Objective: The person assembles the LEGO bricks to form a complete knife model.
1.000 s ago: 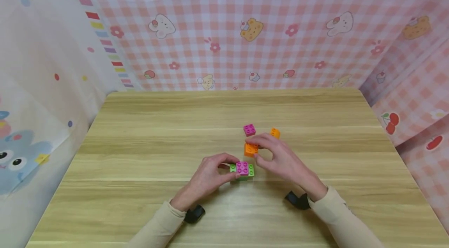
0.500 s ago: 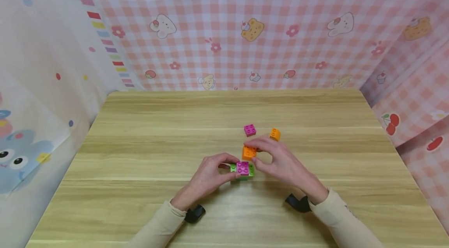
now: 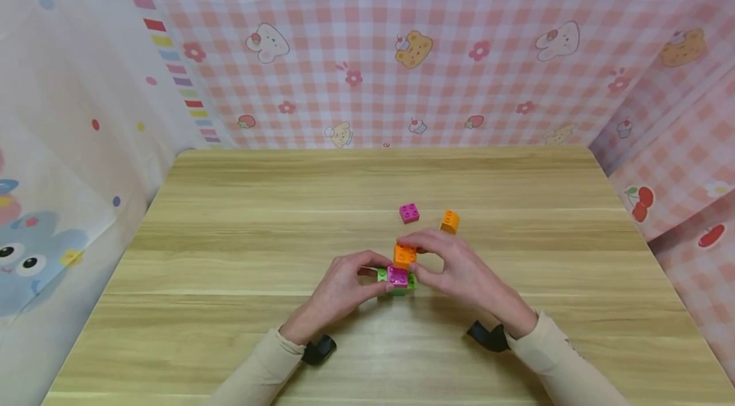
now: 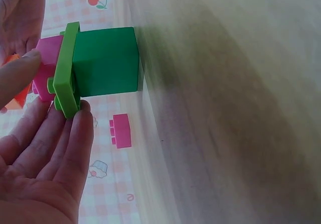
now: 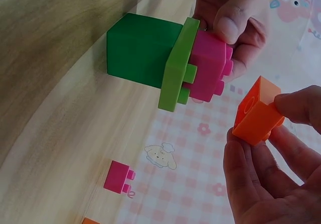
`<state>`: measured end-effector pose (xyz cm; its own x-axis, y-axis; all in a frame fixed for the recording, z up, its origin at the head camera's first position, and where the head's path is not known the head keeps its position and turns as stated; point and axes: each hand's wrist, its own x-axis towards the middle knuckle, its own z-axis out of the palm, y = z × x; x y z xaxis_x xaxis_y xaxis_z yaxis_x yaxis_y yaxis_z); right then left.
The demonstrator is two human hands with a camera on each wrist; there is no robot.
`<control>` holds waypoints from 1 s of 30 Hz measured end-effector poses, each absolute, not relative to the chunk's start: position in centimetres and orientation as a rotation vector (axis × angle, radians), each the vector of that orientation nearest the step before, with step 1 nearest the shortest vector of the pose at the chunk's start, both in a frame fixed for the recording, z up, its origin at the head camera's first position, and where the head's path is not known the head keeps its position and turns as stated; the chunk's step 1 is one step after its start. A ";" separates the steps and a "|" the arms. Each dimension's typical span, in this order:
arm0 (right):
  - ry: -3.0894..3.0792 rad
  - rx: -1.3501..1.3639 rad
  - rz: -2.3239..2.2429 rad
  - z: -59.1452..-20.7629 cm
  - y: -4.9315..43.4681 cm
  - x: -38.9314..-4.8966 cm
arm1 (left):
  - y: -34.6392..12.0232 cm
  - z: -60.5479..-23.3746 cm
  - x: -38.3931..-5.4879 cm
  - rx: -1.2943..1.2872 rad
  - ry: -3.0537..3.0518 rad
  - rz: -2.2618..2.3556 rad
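Observation:
A small stack stands on the table: a dark green block (image 4: pixel 106 62) at the bottom, a light green plate (image 5: pixel 176 68) on it, and a pink brick (image 3: pixel 397 276) on top. My left hand (image 3: pixel 347 281) holds the stack at its upper part, thumb against the pink brick and fingers on the far side. Between the thumb and fingers of my right hand (image 3: pixel 462 265) an orange brick (image 5: pixel 258 112) is pinched. It hangs just above the pink brick, tilted and apart from it in the right wrist view.
Behind the hands lie a magenta brick (image 3: pixel 409 212) and an orange rounded brick (image 3: pixel 450 221) on the wooden table (image 3: pixel 230 214). A pink checked cloth (image 3: pixel 356 42) hangs behind the table's far edge. Each wrist wears a black camera mount.
My right hand has brought the orange brick leftward and nearer to me, from behind the stack to over the pink brick. My left hand stays in place on the stack.

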<state>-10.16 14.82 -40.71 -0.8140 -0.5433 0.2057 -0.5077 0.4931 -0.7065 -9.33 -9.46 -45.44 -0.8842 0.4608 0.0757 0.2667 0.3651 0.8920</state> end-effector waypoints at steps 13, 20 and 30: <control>2.663 -0.961 -1.199 -40.8 14.6 -10.0 | -9.5 -45.4 -9.4 0.646 2.422 1.523; 2.648 -0.974 -1.176 -41.0 14.6 -9.8 | -9.5 -45.4 -9.4 0.656 2.415 1.528; 2.626 -1.009 -1.181 -41.5 14.7 -9.8 | -9.6 -45.3 -9.4 0.658 2.428 1.512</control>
